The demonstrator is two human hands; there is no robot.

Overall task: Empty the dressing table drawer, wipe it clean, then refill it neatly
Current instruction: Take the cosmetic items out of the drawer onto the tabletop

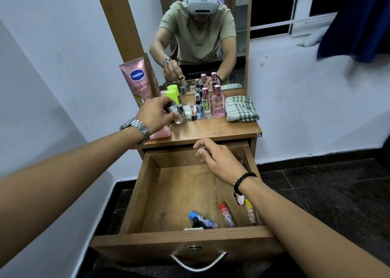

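The left hand (155, 114) reaches over the counter (211, 130), its grip clamped on a small clear bottle (176, 117) with a silver cap, fingers curled round the neck; whether the bottle's base touches the counter is hard to tell. Just right of that grip stand a row of small vials and two pink-capped perfume bottles (213, 104), then a folded checked cloth (240, 109). Behind the grip a pink Vaseline tube (138, 81) leans at the mirror (200, 35), beside a green-capped container (172, 96). The right hand (219, 159) hovers above the open drawer (190, 238), fingers loosely bent and apart, holding nothing. Below and nearer than that grip, along the drawer's front wall, lie a blue-capped tube (202, 219), a red-capped tube (226, 214) and a yellow-capped tube (251, 214).
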